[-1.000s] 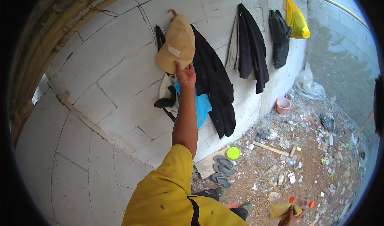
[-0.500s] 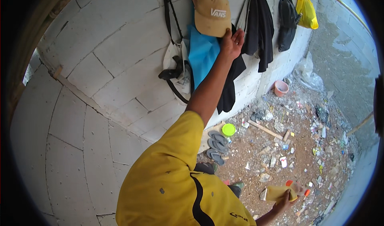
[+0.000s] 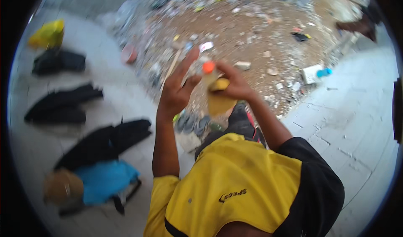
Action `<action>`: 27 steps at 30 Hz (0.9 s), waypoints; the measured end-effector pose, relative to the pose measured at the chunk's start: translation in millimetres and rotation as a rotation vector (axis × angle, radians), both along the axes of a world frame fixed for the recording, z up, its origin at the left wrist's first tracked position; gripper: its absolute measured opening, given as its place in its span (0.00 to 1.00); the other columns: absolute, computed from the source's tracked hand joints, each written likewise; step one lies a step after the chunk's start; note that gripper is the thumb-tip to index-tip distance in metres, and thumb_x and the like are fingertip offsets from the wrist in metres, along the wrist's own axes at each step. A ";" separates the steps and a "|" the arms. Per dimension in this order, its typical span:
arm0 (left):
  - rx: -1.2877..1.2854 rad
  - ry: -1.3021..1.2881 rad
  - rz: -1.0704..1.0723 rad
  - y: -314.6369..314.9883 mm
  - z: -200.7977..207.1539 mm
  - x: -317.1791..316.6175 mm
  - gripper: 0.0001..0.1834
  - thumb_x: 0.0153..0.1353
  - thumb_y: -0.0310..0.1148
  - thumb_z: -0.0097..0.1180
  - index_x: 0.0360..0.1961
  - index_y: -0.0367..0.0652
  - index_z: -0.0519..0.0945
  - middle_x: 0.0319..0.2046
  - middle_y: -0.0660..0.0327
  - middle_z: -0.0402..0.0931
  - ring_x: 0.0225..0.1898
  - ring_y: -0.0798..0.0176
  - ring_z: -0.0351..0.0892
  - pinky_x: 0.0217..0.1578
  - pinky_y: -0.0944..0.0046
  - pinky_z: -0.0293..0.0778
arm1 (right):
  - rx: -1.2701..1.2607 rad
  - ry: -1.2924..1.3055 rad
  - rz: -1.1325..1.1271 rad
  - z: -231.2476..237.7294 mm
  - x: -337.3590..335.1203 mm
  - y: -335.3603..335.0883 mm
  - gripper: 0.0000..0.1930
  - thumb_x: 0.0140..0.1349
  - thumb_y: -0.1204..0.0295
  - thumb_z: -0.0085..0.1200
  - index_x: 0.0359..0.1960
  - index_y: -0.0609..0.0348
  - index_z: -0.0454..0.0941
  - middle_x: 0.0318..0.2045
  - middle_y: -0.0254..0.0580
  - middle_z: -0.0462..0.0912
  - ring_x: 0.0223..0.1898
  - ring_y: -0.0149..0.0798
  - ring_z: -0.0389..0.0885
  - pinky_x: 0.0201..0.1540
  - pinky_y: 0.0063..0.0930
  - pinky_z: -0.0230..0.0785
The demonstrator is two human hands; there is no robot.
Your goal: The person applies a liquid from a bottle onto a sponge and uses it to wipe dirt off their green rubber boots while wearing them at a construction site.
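My right hand (image 3: 235, 85) is closed around a clear plastic bottle (image 3: 208, 78) with an orange cap, held upright in front of my body. A yellowish-tan item (image 3: 221, 105) hangs below the same hand; blur hides its exact kind. Just left of the bottle, my left hand (image 3: 177, 91) is raised with its fingers apart and nothing in it. A small gap shows between it and the orange cap. On the wall at lower left hangs a tan baseball cap (image 3: 63, 186), away from both hands.
Beside the cap hang a blue cloth (image 3: 105, 181), dark garments (image 3: 63, 105) and a yellow plastic bag (image 3: 47, 35). Rubble and litter cover the dirt floor (image 3: 247, 35). A pink bucket (image 3: 129, 53) stands by the left wall, grey sandals (image 3: 191, 123) near my feet, and a white block (image 3: 311, 74) at right.
My left hand has left the brim of the hanging cap and come in front of my body beside the bottle. My right hand has risen with the bottle. The view has swung right.
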State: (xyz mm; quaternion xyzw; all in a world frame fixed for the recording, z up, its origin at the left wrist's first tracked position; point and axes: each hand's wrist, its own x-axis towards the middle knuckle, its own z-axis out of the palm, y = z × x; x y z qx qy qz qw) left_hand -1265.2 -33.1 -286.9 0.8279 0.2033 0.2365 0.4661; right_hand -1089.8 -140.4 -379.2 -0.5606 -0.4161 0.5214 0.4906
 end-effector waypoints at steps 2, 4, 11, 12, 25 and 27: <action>-0.013 0.122 -0.072 2.1 -7.7 18.0 0.22 0.61 0.20 0.55 0.58 0.40 0.74 0.56 0.53 0.76 0.59 0.55 0.74 0.58 0.61 0.68 | 0.038 -0.025 -0.005 -15.5 -2.1 -6.6 0.44 0.44 0.67 0.70 0.66 0.54 0.61 0.56 0.47 0.73 0.58 0.44 0.72 0.59 0.37 0.68; -0.184 0.083 -0.053 -5.0 -23.2 20.2 0.18 0.60 0.21 0.58 0.53 0.39 0.78 0.50 0.54 0.80 0.55 0.58 0.77 0.57 0.61 0.69 | 0.163 0.032 0.009 -7.0 2.1 -17.3 0.41 0.45 0.68 0.68 0.64 0.53 0.64 0.55 0.47 0.73 0.56 0.43 0.74 0.55 0.35 0.70; -0.281 -0.044 -0.051 -9.7 -25.4 103.4 0.17 0.58 0.22 0.61 0.50 0.36 0.80 0.48 0.52 0.81 0.53 0.61 0.78 0.56 0.62 0.70 | 0.083 -0.241 -0.128 22.8 74.5 -30.3 0.38 0.46 0.67 0.66 0.62 0.52 0.65 0.44 0.50 0.81 0.45 0.53 0.81 0.48 0.40 0.73; -0.315 -0.075 -0.038 -6.0 -23.8 115.9 0.16 0.58 0.22 0.61 0.49 0.36 0.80 0.47 0.52 0.81 0.53 0.62 0.78 0.56 0.62 0.70 | 0.062 -0.270 -0.131 24.9 85.4 -28.5 0.38 0.46 0.67 0.66 0.62 0.52 0.65 0.45 0.50 0.80 0.47 0.53 0.80 0.49 0.41 0.72; -0.008 -0.126 0.252 6.0 -20.9 165.3 0.17 0.52 0.23 0.67 0.45 0.35 0.82 0.41 0.57 0.81 0.44 0.64 0.79 0.60 0.56 0.66 | -0.023 -0.620 -0.461 45.0 90.4 0.9 0.33 0.52 0.65 0.61 0.61 0.51 0.63 0.57 0.47 0.73 0.49 0.55 0.79 0.48 0.45 0.74; 0.074 -0.080 0.279 -2.0 -2.4 162.6 0.19 0.52 0.24 0.68 0.47 0.34 0.81 0.35 0.59 0.77 0.41 0.64 0.77 0.50 0.63 0.71 | -0.083 -0.662 -0.458 57.9 83.0 -4.1 0.32 0.53 0.65 0.60 0.61 0.51 0.63 0.57 0.47 0.73 0.48 0.55 0.79 0.46 0.46 0.75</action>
